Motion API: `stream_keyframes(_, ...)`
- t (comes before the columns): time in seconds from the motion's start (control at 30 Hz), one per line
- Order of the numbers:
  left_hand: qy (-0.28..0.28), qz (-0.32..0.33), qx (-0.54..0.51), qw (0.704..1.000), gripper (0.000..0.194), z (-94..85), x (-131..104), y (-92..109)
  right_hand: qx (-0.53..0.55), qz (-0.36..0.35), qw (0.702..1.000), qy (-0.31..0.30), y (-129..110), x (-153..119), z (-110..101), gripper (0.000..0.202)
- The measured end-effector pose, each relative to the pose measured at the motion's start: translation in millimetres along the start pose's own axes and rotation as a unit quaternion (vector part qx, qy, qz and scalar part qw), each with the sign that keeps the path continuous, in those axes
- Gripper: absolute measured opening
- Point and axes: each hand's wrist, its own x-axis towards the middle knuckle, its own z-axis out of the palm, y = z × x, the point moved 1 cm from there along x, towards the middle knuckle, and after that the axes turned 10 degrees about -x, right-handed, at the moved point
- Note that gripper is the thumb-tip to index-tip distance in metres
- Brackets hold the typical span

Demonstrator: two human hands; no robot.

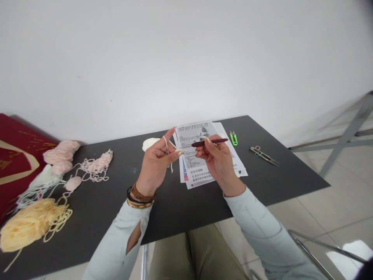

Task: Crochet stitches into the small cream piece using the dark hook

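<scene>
My left hand (pixel 154 165) is above the table with its index finger raised. White yarn (pixel 166 143) loops over that finger, and a short tail hangs below. Thumb and fingertips pinch the yarn near the hook's tip. My right hand (pixel 217 160) is closed around a crochet hook (pixel 217 141) with a dark red-brown handle, held almost level and pointing left. Its thin tip meets the yarn at my left fingertips; the exact loop is too small to make out. Behind my left hand sits a cream-white yarn ball (pixel 149 144), partly hidden.
Printed sheets (pixel 199 175) lie under my hands on the black table (pixel 180 206). To the right are green thread snips (pixel 233 138) and metal scissors (pixel 264 156). Pink yarn (pixel 96 166), yellow yarn (pixel 29 223) and a red bag (pixel 17 155) are at left. A white wall stands behind.
</scene>
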Motion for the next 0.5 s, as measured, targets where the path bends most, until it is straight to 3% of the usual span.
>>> stream_keyframes(0.5, 0.003, 0.005, -0.003, 1.0, 0.064, 1.9, -0.8, 0.9, -0.019, -0.035, 0.999, -0.014, -3.0, -2.1, -0.5, 0.027)
